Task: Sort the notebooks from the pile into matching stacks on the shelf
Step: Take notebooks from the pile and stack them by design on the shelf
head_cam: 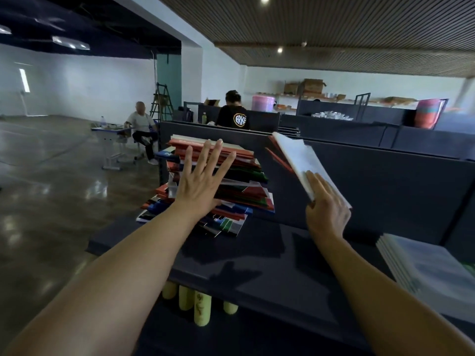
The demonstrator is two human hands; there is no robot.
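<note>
A tall, messy pile of notebooks (239, 186) with red, green, blue and white covers stands on the dark shelf (270, 253). My left hand (203, 176) is flat against the pile's near side, fingers spread apart. My right hand (326, 206) holds a notebook (300, 160) by its lower corner, lifted to the right of the pile with its pale back showing and a red cover edge behind. A neat stack of pale grey-green notebooks (431, 271) lies on the shelf at the far right.
Yellow cylinders (198, 304) stand on the level below the shelf. A dark partition (385, 176) rises behind the shelf. Beyond it stands a person in a black shirt (234, 114); another person sits at a small desk (113, 140) on the left.
</note>
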